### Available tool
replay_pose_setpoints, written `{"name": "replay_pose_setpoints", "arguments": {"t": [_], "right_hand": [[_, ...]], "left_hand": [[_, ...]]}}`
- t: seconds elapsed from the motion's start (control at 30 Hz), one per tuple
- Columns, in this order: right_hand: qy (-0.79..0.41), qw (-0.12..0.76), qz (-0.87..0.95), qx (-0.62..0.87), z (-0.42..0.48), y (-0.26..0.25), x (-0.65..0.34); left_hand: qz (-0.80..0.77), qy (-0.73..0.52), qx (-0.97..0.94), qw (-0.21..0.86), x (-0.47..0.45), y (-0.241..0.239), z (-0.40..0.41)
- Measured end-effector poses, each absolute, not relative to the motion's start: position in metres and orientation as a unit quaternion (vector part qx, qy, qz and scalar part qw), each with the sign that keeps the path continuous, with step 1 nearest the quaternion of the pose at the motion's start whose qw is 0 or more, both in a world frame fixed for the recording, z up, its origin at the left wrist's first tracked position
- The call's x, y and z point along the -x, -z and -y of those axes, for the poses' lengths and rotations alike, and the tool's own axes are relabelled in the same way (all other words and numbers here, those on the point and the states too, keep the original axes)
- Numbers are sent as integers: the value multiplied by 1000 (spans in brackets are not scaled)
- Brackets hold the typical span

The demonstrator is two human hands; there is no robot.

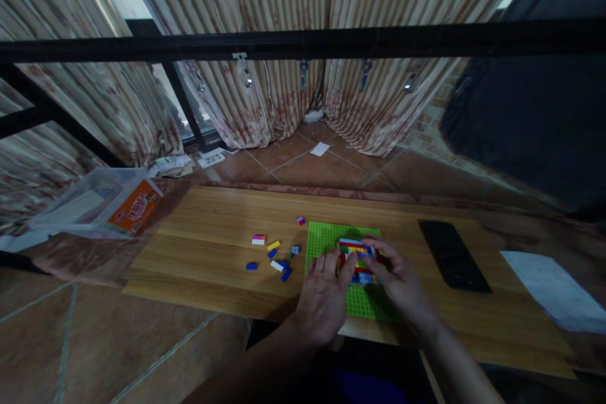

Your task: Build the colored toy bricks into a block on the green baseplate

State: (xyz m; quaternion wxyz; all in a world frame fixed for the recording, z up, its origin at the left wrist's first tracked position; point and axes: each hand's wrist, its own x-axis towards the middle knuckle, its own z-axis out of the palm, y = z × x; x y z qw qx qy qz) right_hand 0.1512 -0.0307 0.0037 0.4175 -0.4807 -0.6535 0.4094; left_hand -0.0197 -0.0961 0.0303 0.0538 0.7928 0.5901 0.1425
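Note:
A green studded baseplate (367, 303) lies on the wooden table. On it stands a low build of toy bricks (356, 245) in red, blue, yellow and white. My left hand (324, 297) holds the build's left side, its thumb reaching over the top. From the right, my right hand (402, 278) grips the same build with thumb and fingers. Both hands cover part of the bricks, and any small piece between the fingertips cannot be made out.
Several loose bricks (277, 266) lie left of the baseplate on the table (199, 252). A black phone-like slab (453, 255) rests to the right, and a white paper (556, 287) beyond it. A clear plastic bin (89, 202) with an orange label stands at the left.

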Motion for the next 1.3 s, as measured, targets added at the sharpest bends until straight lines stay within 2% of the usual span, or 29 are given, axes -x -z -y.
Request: {"name": "replay_pose_setpoints", "arguments": {"t": [0.33, 0.6, 0.7, 0.83, 1.03, 1.13, 1.3], "right_hand": [[-372, 451, 637, 503, 33, -3, -140], [-295, 462, 655, 520, 35, 4, -130], [-258, 454, 673, 525, 35, 5, -129], [-208, 447, 693, 526, 34, 8, -129], [-198, 428, 709, 524, 23, 10, -136], [-172, 408, 728, 524, 13, 3, -140], [-34, 372, 767, 521, 21, -24, -129]], "left_hand": [[-589, -75, -802, -63, 3, -32, 96], [-559, -47, -819, -121, -2, -32, 92], [-567, -53, -815, -107, 1, -29, 92], [-585, -86, -806, -31, 9, -25, 100], [-593, -180, -782, 60, 47, -19, 129], [-652, -227, -722, 41, 88, -17, 135], [-738, -265, -620, -12, 172, -9, 125]]}}
